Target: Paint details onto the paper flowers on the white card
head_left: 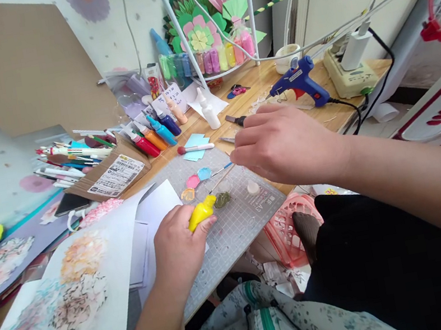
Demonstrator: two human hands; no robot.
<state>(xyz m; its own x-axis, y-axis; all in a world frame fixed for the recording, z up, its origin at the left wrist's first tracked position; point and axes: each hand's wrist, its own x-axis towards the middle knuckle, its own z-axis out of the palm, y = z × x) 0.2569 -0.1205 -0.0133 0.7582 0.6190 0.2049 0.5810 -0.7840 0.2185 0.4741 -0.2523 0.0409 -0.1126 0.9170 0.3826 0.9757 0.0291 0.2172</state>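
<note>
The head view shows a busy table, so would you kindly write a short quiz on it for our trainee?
1. Which hand holds the yellow bottle?
2. True or false: the glue gun is mostly blue.
3. The white-handled brush lies on paper that is: a) red; b) light blue; c) black.
Key: 1. the left hand; 2. true; 3. b.

Yellow bottle (202,214), gray gridded mat (241,221), blue glue gun (304,80), seemingly olive-green paint (222,200)
</note>
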